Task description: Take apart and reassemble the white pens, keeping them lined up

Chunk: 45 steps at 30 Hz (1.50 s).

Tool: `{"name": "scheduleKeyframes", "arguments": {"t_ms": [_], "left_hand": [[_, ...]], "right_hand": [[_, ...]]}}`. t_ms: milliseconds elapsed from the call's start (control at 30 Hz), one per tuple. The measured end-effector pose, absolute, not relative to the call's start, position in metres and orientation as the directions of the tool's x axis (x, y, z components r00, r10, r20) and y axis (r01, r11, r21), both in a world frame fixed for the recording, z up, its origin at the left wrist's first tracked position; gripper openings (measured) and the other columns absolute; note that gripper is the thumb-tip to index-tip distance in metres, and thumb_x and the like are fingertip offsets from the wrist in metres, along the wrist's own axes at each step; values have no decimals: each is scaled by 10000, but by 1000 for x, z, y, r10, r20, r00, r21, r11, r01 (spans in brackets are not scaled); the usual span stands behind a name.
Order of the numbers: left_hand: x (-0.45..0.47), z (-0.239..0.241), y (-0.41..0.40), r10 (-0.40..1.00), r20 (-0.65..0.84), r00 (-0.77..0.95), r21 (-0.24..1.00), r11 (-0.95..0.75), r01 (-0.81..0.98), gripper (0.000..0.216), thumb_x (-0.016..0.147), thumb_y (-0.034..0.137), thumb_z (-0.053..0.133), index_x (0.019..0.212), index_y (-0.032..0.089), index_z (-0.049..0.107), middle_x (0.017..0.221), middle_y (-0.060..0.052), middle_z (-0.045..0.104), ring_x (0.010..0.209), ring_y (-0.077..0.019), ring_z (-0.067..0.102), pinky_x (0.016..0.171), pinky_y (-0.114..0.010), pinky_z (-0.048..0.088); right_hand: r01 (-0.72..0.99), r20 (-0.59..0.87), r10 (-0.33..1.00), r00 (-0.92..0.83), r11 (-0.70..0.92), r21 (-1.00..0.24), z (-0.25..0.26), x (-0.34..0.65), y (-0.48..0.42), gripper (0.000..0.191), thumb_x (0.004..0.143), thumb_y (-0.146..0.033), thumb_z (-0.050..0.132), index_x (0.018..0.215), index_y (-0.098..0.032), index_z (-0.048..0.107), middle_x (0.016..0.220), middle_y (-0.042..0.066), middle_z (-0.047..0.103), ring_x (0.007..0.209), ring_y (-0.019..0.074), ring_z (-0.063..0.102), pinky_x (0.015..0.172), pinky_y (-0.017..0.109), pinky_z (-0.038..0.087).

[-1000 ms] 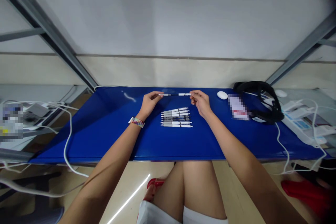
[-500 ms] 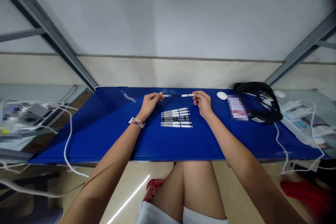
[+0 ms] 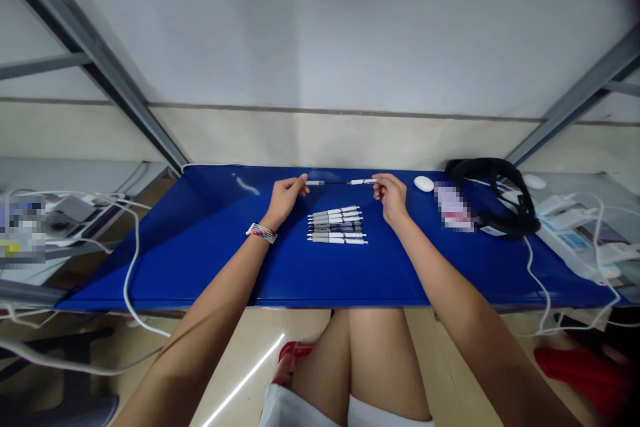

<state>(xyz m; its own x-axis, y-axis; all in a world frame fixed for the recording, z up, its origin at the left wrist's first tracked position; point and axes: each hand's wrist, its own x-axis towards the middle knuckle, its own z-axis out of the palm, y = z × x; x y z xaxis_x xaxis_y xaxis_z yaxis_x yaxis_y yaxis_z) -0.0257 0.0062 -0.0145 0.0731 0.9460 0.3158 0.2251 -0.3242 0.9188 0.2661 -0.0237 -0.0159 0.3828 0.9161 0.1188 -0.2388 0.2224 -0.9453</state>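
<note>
On a blue table (image 3: 300, 273), pens (image 3: 343, 219) lie together, seemingly for easy reach, and beyond them the left hand (image 3: 289, 200) pinches a pen grip (image 3: 315, 183) and the right hand (image 3: 393, 199) a barrel (image 3: 363, 181), in line, apparently to align the dark refill (image 3: 337, 183) between.

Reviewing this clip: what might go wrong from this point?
1. The thin dark rod lies exposed between the grey front part and white barrel, so it might bend or slip out.
2. The left hand and right hand pinch those parts by fingertips; a dropped piece could disturb the row of pens.
3. The white oval object sits near the right hand and might be bumped.
</note>
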Motion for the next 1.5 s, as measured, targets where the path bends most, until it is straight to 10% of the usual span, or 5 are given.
{"name": "scheduleKeyframes", "arguments": {"t_ms": [367, 667, 1100, 1500], "left_hand": [[-24, -14, 5, 950, 301, 83, 923, -312, 224, 590, 936, 695, 634, 667, 186, 763, 650, -56, 711, 642, -182, 623, 719, -322, 475], [-19, -12, -4, 938, 291, 189, 876, -341, 343, 700, 1009, 689, 509, 516, 206, 625, 525, -37, 599, 548, -164, 549, 638, -326, 418], [-19, -9, -5, 892, 362, 270, 903, -408, 137, 410, 895, 408, 773, 1246, 206, 713, 958, -57, 756, 888, -206, 705, 864, -343, 527], [-19, -6, -7, 878, 366, 308, 879, -435, 197, 400, 986, 382, 653, 1338, 198, 694, 984, -77, 788, 980, -230, 725, 948, -380, 510]], "right_hand": [[-217, 109, 925, 364, 198, -956, -14, 263, -26, 165, 699, -326, 733, 807, -205, 763, 600, -14, 609, 494, 110, 470, 463, 262, 336], [-114, 167, 986, -19, 164, -980, -16, 242, -38, 269, 749, -384, 841, 950, -207, 826, 772, 38, 751, 624, 142, 616, 572, 282, 463], [-206, 116, 992, 55, 125, -971, -9, 242, -40, 276, 723, -379, 865, 931, -201, 829, 768, 45, 748, 625, 140, 597, 565, 288, 435], [-174, 137, 990, 42, 143, -974, -10, 243, -39, 265, 752, -365, 851, 959, -202, 830, 792, 49, 759, 644, 144, 606, 589, 296, 445]]}}
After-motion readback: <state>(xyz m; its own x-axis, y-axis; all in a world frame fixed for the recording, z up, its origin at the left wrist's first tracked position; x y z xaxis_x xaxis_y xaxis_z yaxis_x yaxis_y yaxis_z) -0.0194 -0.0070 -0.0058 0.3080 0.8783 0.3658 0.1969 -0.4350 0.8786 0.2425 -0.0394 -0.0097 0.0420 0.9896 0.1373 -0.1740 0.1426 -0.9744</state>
